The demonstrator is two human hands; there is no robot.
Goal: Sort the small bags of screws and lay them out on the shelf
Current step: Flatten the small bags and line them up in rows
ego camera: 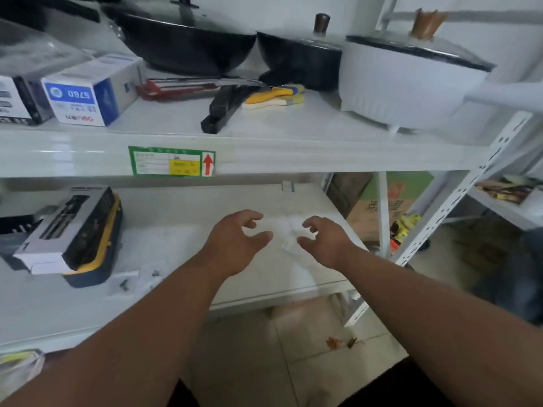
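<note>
Both of my hands are out over the lower shelf (182,207), reaching toward a blurred heap of clear plastic bags (289,230) between them. My left hand (235,245) has its fingers loosely curled and spread, the thumb pointing toward three o'clock, with a wide gap between thumb and fingers; it holds nothing that I can see. My right hand (326,242) mirrors it, fingers bent and apart, thumb pointing toward nine o'clock, just at the edge of the plastic. Whether either hand actually touches the bags I cannot tell, since the plastic is smeared by blur.

The heap looks pale and translucent, almost the same tone as the shelf, and no screws show through it. A second group of small bags (141,279) lies flat near the shelf's front edge, at about eight o'clock from my left hand, with dark screws visible inside.

Further toward nine o'clock sits a grey and black box (63,230) on top of a yellow-edged case (97,274). On the upper shelf (293,154), toward twelve o'clock, stand a black wok (185,42), a dark pan (296,57) and a white pot (408,86).
</note>
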